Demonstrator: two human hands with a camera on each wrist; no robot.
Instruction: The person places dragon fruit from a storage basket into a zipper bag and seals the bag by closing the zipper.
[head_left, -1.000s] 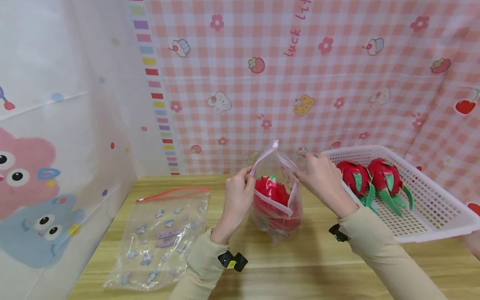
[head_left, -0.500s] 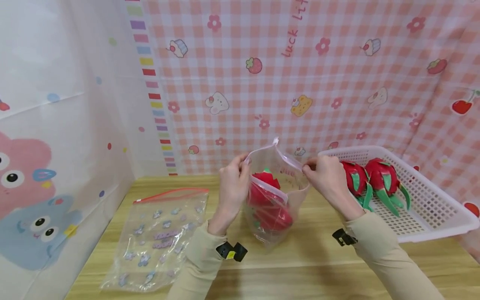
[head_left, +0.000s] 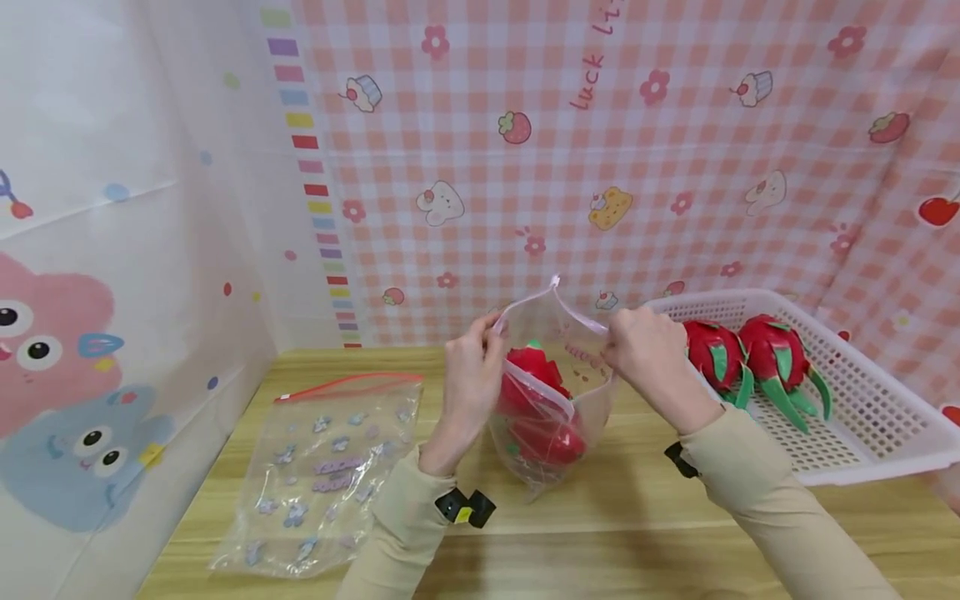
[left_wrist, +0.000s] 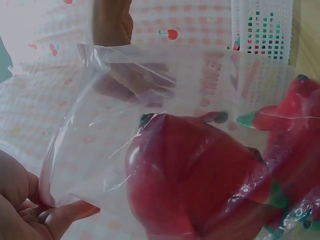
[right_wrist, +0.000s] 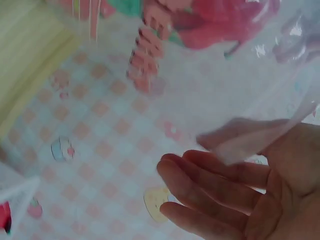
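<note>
A clear zip bag with a pink zip edge stands on the table, mouth open upward, its slider at the far corner. Red dragon fruits with green tips lie inside it; two show through the plastic in the left wrist view, the nearer one large. My left hand pinches the left side of the bag's rim between thumb and fingers. At the right side of the rim, my right hand holds the edge; in the right wrist view its thumb lies behind the plastic and its fingers curl loosely outside.
A white perforated basket stands on the right, with two dragon fruits towards its left side. To the left, a second clear zip bag with a red zip edge lies flat on the wooden table. A checked cloth hangs behind.
The right hand has moved right and pulled the rim outward, so the bag's mouth is wider than a second ago. The left hand has shifted slightly left, keeping its pinch.
</note>
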